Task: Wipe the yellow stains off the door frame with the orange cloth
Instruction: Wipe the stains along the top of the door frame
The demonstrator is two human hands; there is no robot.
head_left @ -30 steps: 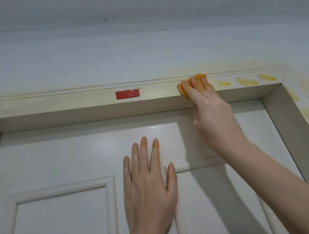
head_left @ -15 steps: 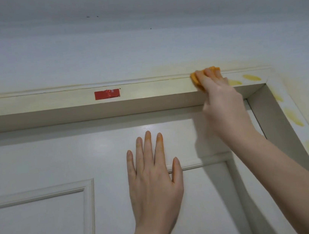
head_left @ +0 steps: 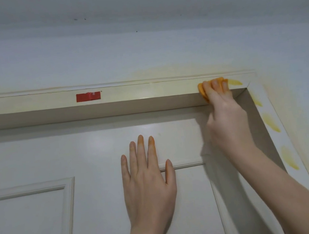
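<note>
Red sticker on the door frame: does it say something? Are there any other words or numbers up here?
No words here can be read.
The red tape on the door frame: no letters show, only a small pale patch near its top edge.
The door, the wall and the orange cloth: no words, numbers or signs.

Both forearms (head_left: 287, 193) are bare, and the short-nailed fingertips (head_left: 140, 139) of the left hand (head_left: 148, 185) and right hand (head_left: 226, 121) carry orange-yellow staining.

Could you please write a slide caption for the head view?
Right hand presses orange cloth to door frame; left hand flat on door.
</note>
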